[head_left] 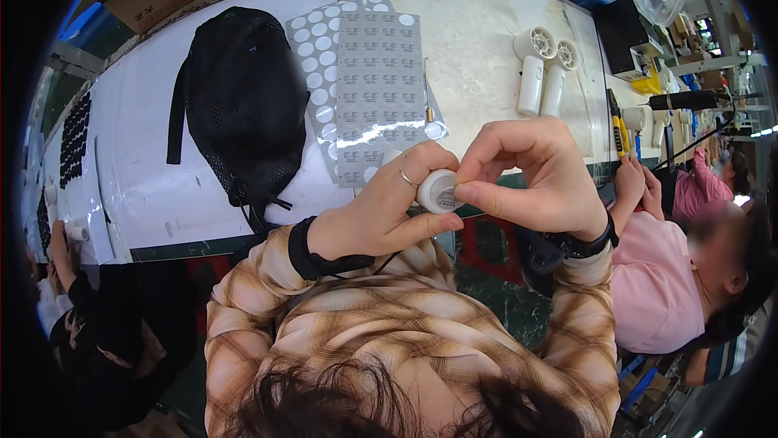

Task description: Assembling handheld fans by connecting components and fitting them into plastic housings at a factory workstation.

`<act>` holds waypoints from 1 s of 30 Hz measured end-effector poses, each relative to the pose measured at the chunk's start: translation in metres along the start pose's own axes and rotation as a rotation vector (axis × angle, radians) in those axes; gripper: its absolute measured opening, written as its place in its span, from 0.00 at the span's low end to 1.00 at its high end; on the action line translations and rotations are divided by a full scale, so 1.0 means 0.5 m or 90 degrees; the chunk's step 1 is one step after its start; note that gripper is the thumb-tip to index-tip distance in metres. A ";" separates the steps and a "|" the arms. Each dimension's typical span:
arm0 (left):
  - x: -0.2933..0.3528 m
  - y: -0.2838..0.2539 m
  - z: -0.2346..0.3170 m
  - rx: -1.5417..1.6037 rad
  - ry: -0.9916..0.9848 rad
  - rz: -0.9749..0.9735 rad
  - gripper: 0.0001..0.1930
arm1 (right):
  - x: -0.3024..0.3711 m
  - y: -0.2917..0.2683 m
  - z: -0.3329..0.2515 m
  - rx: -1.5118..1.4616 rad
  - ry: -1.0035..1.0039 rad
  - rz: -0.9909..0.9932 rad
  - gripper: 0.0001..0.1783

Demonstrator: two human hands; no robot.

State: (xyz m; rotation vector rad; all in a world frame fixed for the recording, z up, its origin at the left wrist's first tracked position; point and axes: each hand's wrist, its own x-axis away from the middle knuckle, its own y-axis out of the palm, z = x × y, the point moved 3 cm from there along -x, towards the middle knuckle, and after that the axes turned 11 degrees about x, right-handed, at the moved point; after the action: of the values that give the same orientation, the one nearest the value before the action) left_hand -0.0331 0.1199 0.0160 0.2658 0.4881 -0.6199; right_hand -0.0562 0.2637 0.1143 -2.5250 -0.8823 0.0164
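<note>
- White cylindrical piece, its round end tilted up toward the wearer, a grey label on that face; it sits between the two hands, near the worktop's front edge.
- Left hand has its grip curled round the piece's side, forefinger behind and thumb in front; this likely steadies it and leaves the labelled end free for the other hand.
- Right hand has thumb and forefinger nearly together at the right rim of that end; the piece lies left of this grip, at its fingertips; whether they pinch the label or merely press it, I cannot tell.
- Beyond the hands, a grey printed label sheet overlaps a sheet of white round stickers; they probably lie there for easy reach.
- Farther out, a black mesh bag lies left; two white handheld fans lie right, side by side, well apart from the bag.
</note>
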 end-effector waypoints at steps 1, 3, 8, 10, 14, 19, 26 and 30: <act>0.000 0.001 0.000 0.000 -0.001 -0.001 0.24 | 0.000 0.001 0.001 -0.001 0.001 0.001 0.04; 0.000 0.001 0.002 0.001 -0.004 0.001 0.24 | -0.002 0.002 0.003 -0.001 0.001 0.000 0.04; 0.000 0.002 -0.002 -0.011 0.008 0.004 0.24 | -0.003 0.004 0.004 0.010 0.009 -0.009 0.04; 0.001 0.002 -0.001 -0.010 0.006 0.005 0.24 | -0.003 0.004 0.003 0.020 0.004 -0.003 0.04; 0.002 0.004 -0.002 -0.004 0.002 0.007 0.24 | -0.002 0.005 0.000 0.056 -0.022 0.017 0.03; 0.005 0.005 -0.003 0.007 -0.009 0.009 0.25 | -0.001 0.010 -0.007 0.124 -0.081 0.067 0.04; 0.006 0.005 -0.006 -0.006 -0.005 0.009 0.25 | 0.007 0.018 -0.023 0.264 -0.138 0.129 0.04; 0.005 0.005 -0.005 -0.016 0.007 0.010 0.24 | 0.009 0.022 -0.026 0.289 -0.146 0.152 0.04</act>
State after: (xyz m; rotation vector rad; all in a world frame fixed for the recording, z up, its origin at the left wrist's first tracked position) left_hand -0.0307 0.1217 0.0130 0.2497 0.5041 -0.5974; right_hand -0.0440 0.2533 0.1219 -2.2049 -0.5720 0.5311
